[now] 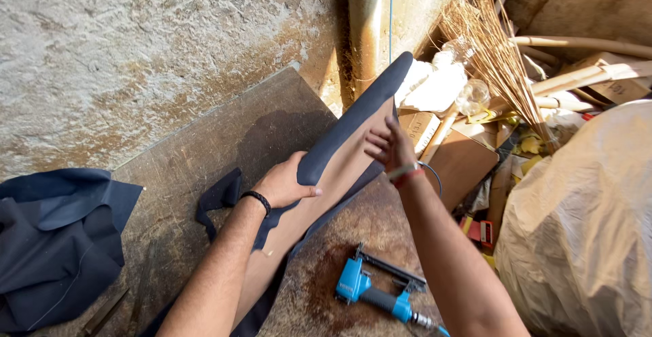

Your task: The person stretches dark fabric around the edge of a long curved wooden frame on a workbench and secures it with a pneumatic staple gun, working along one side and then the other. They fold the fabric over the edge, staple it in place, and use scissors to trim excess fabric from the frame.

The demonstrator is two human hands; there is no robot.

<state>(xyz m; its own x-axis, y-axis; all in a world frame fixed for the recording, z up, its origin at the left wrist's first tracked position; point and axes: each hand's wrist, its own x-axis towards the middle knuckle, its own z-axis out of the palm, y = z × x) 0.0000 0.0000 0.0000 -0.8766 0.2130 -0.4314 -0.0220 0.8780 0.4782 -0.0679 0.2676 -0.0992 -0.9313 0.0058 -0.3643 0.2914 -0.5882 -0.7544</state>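
L hand (pixel 285 182) curled in a closed grip, R hand (pixel 389 148) flat, fingers spread, both arms outstretched.

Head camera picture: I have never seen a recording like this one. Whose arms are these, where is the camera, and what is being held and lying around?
The one picture comes from a camera worn on a person's head, looking down at their own two bare arms. The left hand, with a black wristband, grips the padded edge of a long wooden panel partly wrapped in dark blue fabric. The right hand, with red and white wristbands, rests flat on the panel's bare wooden face. The panel lies slanted on a worn wooden worktable set against a rough wall. A blue pneumatic staple gun lies on the table near the right arm, untouched. A pile of dark fabric sits at the left, and cardboard and a straw broom clutter the right.
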